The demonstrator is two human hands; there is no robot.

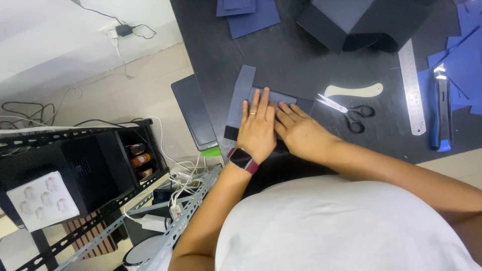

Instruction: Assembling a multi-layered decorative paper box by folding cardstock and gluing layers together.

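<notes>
Pressing flat with both palms: left hand (pixel 257 131), ringed and with a watch at the wrist, laid fingers straight and close together on the dark blue card piece (pixel 241 95); right hand (pixel 300 131) just beside it, fingers spread narrow and flat, gripping nothing. Lying on the black table (pixel 291 65) at its near-left part, that card piece, partly covered by both hands. Best done, probably, with even downward weight, sliding outward from the fold so no bubble or crooked edge stays.

Counted outward: one pair of scissors (pixel 346 111), one cream bone folder (pixel 354 91), one steel ruler (pixel 411 88), one blue utility knife (pixel 442 110), one dark box (pixel 351 20), several blue offcuts, number unclear.
</notes>
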